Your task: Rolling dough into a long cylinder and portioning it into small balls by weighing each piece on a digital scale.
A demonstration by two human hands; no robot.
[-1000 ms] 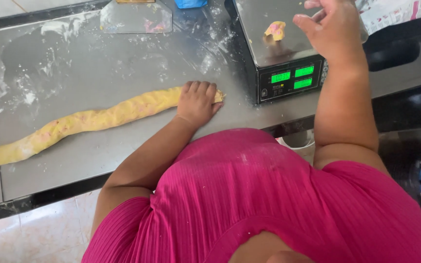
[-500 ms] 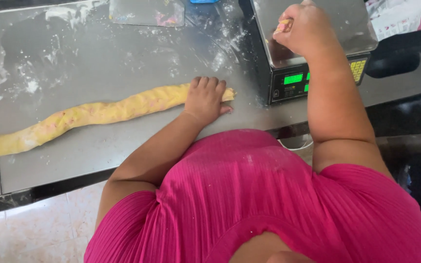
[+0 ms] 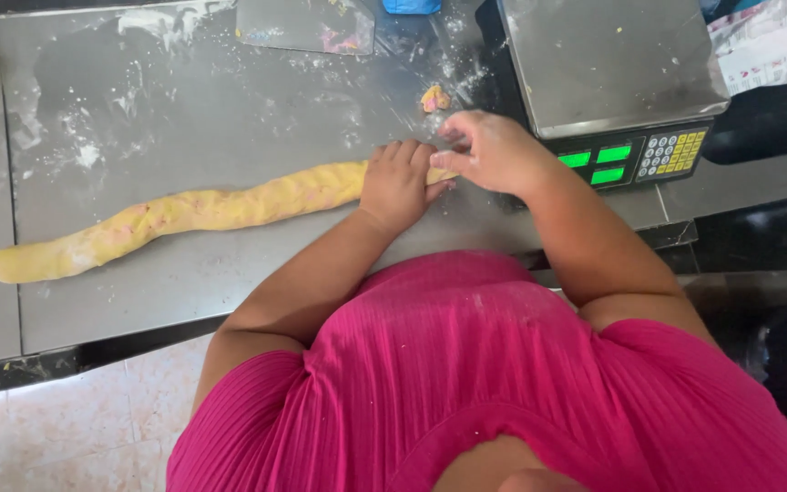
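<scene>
A long, lumpy yellow dough rope lies across the floury steel counter, stretching away from both hands. The left hand presses flat on its near end, fingers together; the right hand pinches that end's tip, just beside a scale.
</scene>
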